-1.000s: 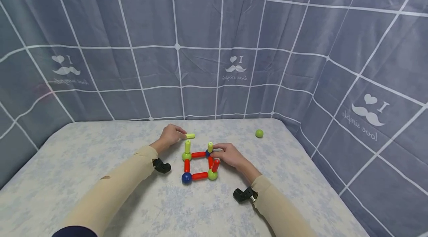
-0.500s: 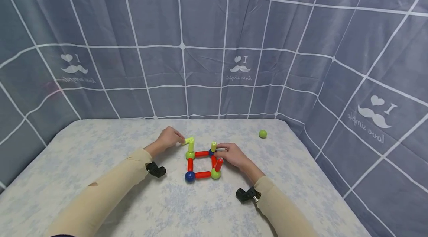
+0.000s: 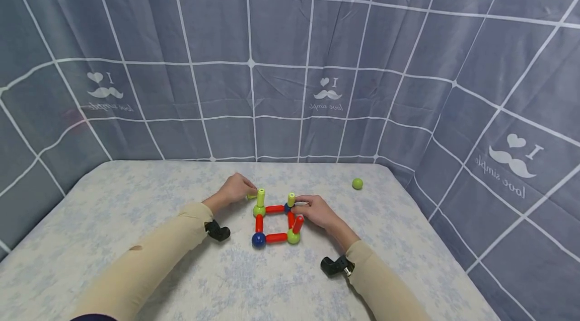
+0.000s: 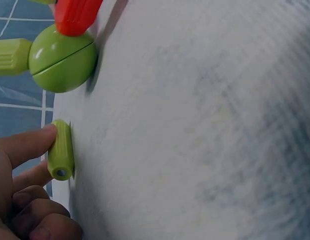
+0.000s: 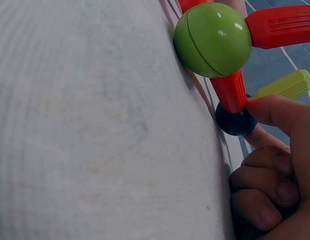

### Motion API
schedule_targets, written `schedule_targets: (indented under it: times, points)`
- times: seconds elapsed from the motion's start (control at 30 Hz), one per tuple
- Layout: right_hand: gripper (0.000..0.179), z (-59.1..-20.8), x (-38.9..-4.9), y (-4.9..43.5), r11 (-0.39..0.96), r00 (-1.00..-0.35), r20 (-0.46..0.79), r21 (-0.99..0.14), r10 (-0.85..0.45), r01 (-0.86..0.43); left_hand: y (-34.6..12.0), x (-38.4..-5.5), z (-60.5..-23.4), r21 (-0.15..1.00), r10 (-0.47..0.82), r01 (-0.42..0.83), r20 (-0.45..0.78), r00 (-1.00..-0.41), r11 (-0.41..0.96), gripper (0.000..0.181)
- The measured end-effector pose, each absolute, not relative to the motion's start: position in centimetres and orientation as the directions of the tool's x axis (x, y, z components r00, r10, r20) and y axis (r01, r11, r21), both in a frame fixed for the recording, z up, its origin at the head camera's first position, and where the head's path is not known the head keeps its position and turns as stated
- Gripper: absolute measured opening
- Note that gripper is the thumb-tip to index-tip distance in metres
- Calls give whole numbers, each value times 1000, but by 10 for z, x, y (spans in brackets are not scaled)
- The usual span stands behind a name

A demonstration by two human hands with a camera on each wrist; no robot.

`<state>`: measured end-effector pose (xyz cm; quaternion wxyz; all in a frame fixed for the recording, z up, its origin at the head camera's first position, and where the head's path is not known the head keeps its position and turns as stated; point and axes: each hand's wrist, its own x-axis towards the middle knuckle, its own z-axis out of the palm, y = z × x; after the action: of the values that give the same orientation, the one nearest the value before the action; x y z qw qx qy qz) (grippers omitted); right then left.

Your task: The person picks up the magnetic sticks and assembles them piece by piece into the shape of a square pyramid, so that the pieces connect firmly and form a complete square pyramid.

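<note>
My left hand (image 3: pixel 234 189) pinches a loose lime-yellow rod (image 4: pixel 61 152) between thumb and finger, low against the tabletop; in the head view it is mostly hidden behind the frame. A square frame of red rods (image 3: pixel 276 238) joins green and blue balls at its corners. At its far right corner, thumb and finger of my right hand (image 3: pixel 317 211) grip the blue ball (image 5: pixel 235 121), which bears a short yellow rod (image 3: pixel 291 200). Another yellow rod (image 3: pixel 261 197) stands on the far left green ball (image 3: pixel 259 211). A red rod (image 3: pixel 297 224) rises, tilted, from the near right green ball (image 3: pixel 293 237).
A loose green ball (image 3: pixel 357 183) lies at the back right of the pale, patterned tabletop (image 3: pixel 217 275). Behind the table and along its right side hangs a grey-blue curtain (image 3: pixel 276 89) with white lines. The near left corner of the frame is a blue ball (image 3: pixel 259 240).
My left hand has drawn the yellow rod slightly nearer and turned it, so it now sits behind the frame's far left corner. The right hand keeps its grip. The head view has shifted a little.
</note>
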<state>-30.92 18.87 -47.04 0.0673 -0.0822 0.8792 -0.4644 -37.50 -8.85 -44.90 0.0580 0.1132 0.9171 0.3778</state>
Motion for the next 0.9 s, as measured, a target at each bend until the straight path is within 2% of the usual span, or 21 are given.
schedule_targets:
  times: [0.37, 0.9]
  points:
    - [40, -470, -307, 190, 550, -974, -44, -831, -222, -87, -86, -374, -454, 729, 231, 167, 13, -973, 664, 14]
    - [38, -471, -308, 190, 547, -976, -39, -833, -212, -86, -89, -359, -459, 889, 75, 35, 1, -997, 456, 24]
